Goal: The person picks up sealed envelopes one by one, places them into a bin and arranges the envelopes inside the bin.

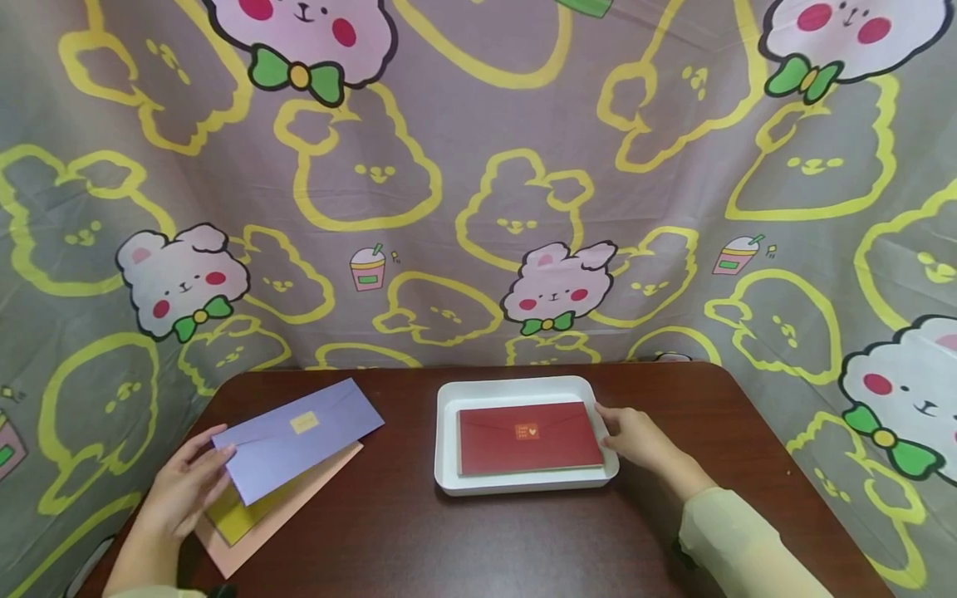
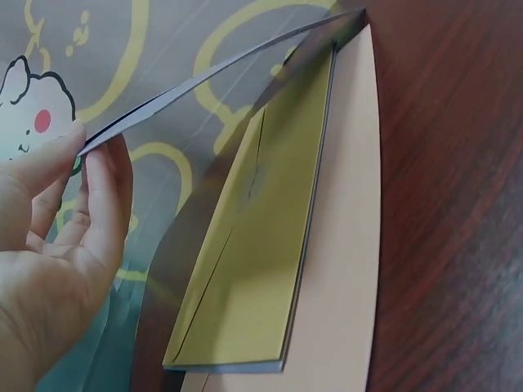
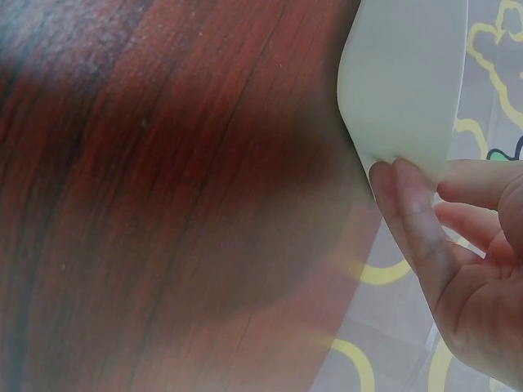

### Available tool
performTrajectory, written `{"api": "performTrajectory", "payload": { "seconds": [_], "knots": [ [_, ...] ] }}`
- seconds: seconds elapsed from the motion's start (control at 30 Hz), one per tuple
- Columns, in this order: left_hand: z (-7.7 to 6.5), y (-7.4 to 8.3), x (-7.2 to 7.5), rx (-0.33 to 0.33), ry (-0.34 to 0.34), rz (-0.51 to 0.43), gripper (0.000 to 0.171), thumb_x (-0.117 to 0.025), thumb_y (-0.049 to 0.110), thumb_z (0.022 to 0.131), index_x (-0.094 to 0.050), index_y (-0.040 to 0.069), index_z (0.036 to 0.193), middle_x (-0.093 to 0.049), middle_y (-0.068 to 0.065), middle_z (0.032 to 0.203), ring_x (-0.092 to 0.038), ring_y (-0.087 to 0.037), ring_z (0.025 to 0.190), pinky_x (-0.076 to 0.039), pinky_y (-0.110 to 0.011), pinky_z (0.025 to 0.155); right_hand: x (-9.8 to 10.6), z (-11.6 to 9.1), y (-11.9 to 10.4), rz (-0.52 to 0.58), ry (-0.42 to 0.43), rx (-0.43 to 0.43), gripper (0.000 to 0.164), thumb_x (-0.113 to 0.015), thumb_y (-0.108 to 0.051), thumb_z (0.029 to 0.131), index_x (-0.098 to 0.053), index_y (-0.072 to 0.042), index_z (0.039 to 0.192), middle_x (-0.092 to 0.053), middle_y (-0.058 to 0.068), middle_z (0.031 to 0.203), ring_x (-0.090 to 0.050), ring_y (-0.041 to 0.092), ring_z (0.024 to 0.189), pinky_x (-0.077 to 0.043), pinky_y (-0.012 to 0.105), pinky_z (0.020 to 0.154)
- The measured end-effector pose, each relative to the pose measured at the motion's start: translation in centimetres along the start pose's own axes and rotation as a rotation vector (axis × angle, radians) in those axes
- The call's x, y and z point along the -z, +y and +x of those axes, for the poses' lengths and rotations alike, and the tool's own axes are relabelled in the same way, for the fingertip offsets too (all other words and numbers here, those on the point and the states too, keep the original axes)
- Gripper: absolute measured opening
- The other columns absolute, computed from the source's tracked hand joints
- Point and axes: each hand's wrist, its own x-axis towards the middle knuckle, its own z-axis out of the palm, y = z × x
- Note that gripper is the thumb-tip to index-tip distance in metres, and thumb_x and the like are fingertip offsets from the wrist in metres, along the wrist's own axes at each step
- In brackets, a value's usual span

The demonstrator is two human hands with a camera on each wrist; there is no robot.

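Pinched by its near-left corner between thumb and fingers of my left hand (image 1: 187, 482), a lavender envelope (image 1: 299, 436) with a gold sticker is tilted above the pile. Under it lie a yellow envelope (image 2: 253, 220) and a larger peach one (image 2: 347, 204); a greyish edge shows beneath the yellow one. A dark red envelope (image 1: 523, 440) with a small heart label lies flat in a white tray (image 1: 523, 480). At the tray's right end, my right hand (image 1: 639, 440) grips the rim, thumb above and fingers (image 3: 413, 204) against the outer wall.
The brown wooden table (image 1: 419, 548) carries the tray at its middle and the envelope pile on its left. A grey patterned curtain (image 1: 449, 249) hangs behind the table and along both sides.
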Motion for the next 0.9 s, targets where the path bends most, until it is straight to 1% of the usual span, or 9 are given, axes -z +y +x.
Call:
{"api": "performTrajectory", "payload": {
  "seconds": [0.13,0.23,0.3,0.37,0.53,0.6,0.67,0.8,0.9],
  "knots": [
    [0.2,-0.1,-0.6,-0.013,0.003,-0.049,0.043,-0.053,-0.002,0.104,-0.075,0.034,0.114,-0.067,0.006,0.087,-0.059,-0.004,0.068,-0.054,-0.017,0.057,0.0,0.0,-0.1,0.002,-0.001,0.008,0.06,-0.074,0.005,0.083,-0.053,0.013,0.139,-0.062,0.035,0.126,-0.057,0.026,0.084,-0.045,0.032,0.062],
    [0.3,-0.1,-1.1,0.008,0.022,-0.076,0.041,-0.052,0.001,0.105,-0.076,0.034,0.113,-0.064,0.007,0.083,-0.055,-0.004,0.063,-0.051,-0.017,0.054,0.0,-0.1,-0.1,0.016,-0.006,0.006,0.06,-0.074,0.006,0.084,-0.052,0.014,0.139,-0.065,0.033,0.121,-0.057,0.023,0.075,-0.046,0.031,0.059],
    [0.4,0.0,-1.7,0.03,0.034,-0.087,0.04,-0.053,0.003,0.106,-0.076,0.035,0.111,-0.061,0.007,0.081,-0.055,-0.004,0.063,-0.052,-0.017,0.055,0.0,-0.1,-0.1,0.024,-0.005,0.004,0.06,-0.073,0.006,0.084,-0.052,0.014,0.14,-0.067,0.032,0.118,-0.056,0.022,0.07,-0.047,0.031,0.058],
    [0.5,0.2,-2.3,0.045,0.035,-0.1,0.039,-0.053,0.004,0.106,-0.077,0.036,0.11,-0.059,0.007,0.079,-0.054,-0.004,0.062,-0.052,-0.017,0.054,0.0,-0.1,-0.1,0.021,-0.003,0.005,0.06,-0.073,0.006,0.084,-0.052,0.013,0.14,-0.067,0.032,0.119,-0.056,0.021,0.07,-0.046,0.031,0.058],
    [0.9,0.4,-4.0,0.046,-0.024,-0.143,0.04,-0.05,0.004,0.107,-0.076,0.033,0.111,-0.057,0.006,0.079,-0.05,-0.004,0.062,-0.049,-0.017,0.054,0.0,-0.1,-0.1,0.021,0.004,0.006,0.06,-0.073,0.006,0.084,-0.053,0.013,0.14,-0.07,0.028,0.112,-0.053,0.02,0.069,-0.044,0.03,0.056],
    [1.1,0.6,-4.7,0.04,-0.053,-0.149,0.039,-0.049,0.004,0.107,-0.076,0.033,0.113,-0.057,0.007,0.08,-0.048,-0.004,0.062,-0.047,-0.017,0.053,0.0,-0.2,-0.1,0.028,0.005,0.001,0.06,-0.073,0.006,0.084,-0.053,0.013,0.14,-0.071,0.024,0.104,-0.051,0.019,0.064,-0.044,0.03,0.055],
    [1.4,0.7,-5.5,0.04,-0.08,-0.162,0.04,-0.048,0.004,0.108,-0.075,0.032,0.114,-0.057,0.007,0.081,-0.047,-0.004,0.061,-0.045,-0.017,0.052,0.0,-0.2,-0.1,0.029,0.005,0.0,0.06,-0.073,0.005,0.084,-0.053,0.012,0.14,-0.072,0.021,0.1,-0.05,0.018,0.063,-0.044,0.03,0.055],
    [1.9,1.1,-7.4,0.056,-0.096,-0.148,0.038,-0.049,0.005,0.108,-0.075,0.033,0.114,-0.058,0.007,0.084,-0.045,-0.004,0.062,-0.042,-0.016,0.051,0.0,-0.2,0.0,0.028,0.006,0.0,0.06,-0.074,0.005,0.085,-0.053,0.012,0.14,-0.072,0.022,0.102,-0.05,0.018,0.062,-0.044,0.03,0.055],
    [2.1,1.3,-9.1,0.089,-0.096,-0.13,0.037,-0.051,0.007,0.108,-0.075,0.035,0.111,-0.058,0.007,0.088,-0.048,-0.005,0.065,-0.042,-0.016,0.052,0.0,-0.2,0.0,0.025,0.006,-0.003,0.059,-0.074,0.005,0.085,-0.053,0.012,0.14,-0.071,0.025,0.107,-0.052,0.018,0.064,-0.045,0.029,0.055]
  ]
}}
